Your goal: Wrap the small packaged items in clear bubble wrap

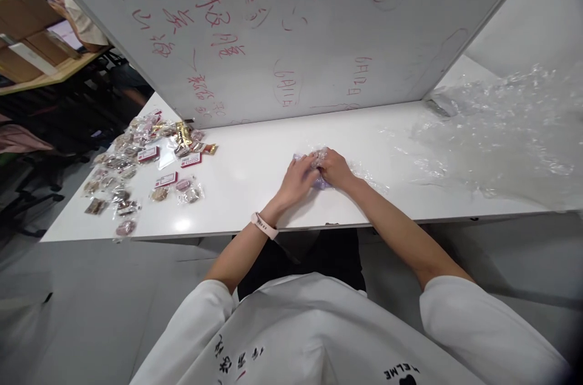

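Note:
Near the middle of the white table's front edge, both my hands are on a small light-purple package (322, 183) with clear bubble wrap (319, 154) around it. My left hand (298, 178) holds it from the left, its fingers bent over the wrap and its thumb towards the right hand. My right hand (336, 167) is closed, its fingers curled in and pinching the bubble wrap at the package's right side. The fingers cover most of the package, so its exact kind is hidden. A loose strip of wrap trails out under my right forearm.
A large heap of clear bubble wrap (505, 142) covers the table's right end. Small bagged items (118, 160) and several red-and-white boxes (166, 180) lie on the left. A whiteboard (273, 33) with red writing stands along the back. Cardboard boxes (34, 39) and a person are at far left.

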The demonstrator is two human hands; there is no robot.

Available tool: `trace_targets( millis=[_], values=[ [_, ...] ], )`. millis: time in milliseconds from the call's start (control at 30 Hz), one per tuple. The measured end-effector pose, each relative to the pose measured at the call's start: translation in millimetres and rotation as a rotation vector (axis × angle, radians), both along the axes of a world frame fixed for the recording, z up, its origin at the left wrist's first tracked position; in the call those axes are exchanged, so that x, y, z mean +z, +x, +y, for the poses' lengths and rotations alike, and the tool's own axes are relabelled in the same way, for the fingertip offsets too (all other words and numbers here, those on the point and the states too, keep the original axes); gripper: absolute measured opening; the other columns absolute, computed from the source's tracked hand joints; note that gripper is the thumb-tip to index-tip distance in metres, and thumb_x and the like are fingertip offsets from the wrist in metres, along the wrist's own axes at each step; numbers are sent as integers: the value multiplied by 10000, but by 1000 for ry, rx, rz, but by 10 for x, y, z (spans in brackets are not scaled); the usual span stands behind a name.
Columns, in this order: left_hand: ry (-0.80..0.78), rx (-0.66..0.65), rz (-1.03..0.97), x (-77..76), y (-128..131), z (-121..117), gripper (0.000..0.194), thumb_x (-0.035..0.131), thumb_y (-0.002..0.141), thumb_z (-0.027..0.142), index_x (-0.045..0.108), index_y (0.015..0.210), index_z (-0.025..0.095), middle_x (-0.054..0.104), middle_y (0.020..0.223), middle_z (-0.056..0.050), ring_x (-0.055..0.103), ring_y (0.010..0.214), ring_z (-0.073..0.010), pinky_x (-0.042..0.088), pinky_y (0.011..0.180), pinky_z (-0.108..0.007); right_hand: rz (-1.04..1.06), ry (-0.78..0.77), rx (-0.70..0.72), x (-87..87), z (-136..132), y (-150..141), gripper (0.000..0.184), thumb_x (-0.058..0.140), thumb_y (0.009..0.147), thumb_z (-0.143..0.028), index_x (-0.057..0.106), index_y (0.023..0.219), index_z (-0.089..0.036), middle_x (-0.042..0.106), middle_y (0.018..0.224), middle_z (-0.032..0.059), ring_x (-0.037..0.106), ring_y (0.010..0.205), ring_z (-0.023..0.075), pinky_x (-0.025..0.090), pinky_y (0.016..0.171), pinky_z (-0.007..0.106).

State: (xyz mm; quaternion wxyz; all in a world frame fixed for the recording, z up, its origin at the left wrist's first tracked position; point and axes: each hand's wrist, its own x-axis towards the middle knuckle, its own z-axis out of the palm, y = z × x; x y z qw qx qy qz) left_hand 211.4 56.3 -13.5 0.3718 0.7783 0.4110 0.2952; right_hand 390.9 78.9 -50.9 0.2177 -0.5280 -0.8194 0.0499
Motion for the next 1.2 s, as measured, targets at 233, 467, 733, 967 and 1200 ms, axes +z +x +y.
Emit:
trace_targets(
  millis=[233,467,733,967,1200],
  values=[
    [387,-160,622,-176,-63,-119,718,499,968,479,268,1566,157,234,1649,-147,166,1545,-306,175,1248,-516,218,98,-449,160,-376,376,371,445,975,-389,690,1210,-239,682,1225,95,557,1144,299,420,984,485],
    [469,-134,573,-175,-21,-48,541,487,976,388,421,1487,220,438,1556,-127,382,1444,-328,315,1151,-516,287,-291,-556,205,-1214,856,421,632,795,-635,682,890,-228,680,901,77,626,799,249,484,704,378],
    [539,-149,519,-205,-41,-6,395,461,992,274,505,1377,201,526,1473,-132,463,1365,-315,387,1067,-492,1071,-251,-369,462,-427,148,429,600,797,-639,581,812,-211,669,865,46,622,827,182,503,799,338],
    [505,-116,330,-226,-130,-10,350,495,950,183,485,1299,162,600,1295,-156,574,1172,-273,507,945,-447,429,-294,-43,314,-317,-198,408,406,956,-562,632,1003,-224,644,1074,78,532,1040,234,427,986,437],
    [566,-105,413,-84,-119,101,401,479,933,128,539,1322,200,652,1293,-134,593,1157,-282,464,955,-451,260,-254,174,213,-516,116,685,684,824,-560,493,1420,-279,508,1468,98,453,1351,315,379,1108,513]
  ],
)
